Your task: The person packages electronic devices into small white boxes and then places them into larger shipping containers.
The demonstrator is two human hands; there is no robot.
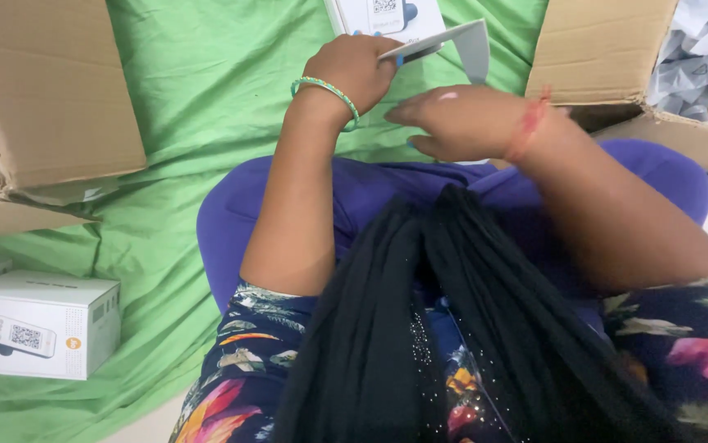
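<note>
Left hand [354, 70], wearing a green beaded bangle [327, 89], is clamped on the raised flap of a small white carton [420, 25] lying on the green cloth [206, 98] at top centre. Right hand [461, 121], with a red thread at the wrist, hovers just below the flap; whether its fingers grip anything cannot be told. 2 open cardboard boxes flank the person: 1 left [50, 90], 1 right [608, 57]. Another white carton [41, 324] sits lower left.

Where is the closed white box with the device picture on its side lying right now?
In the head view, the white box lies at lower left on the green cloth, below the big cardboard carton.
</note>
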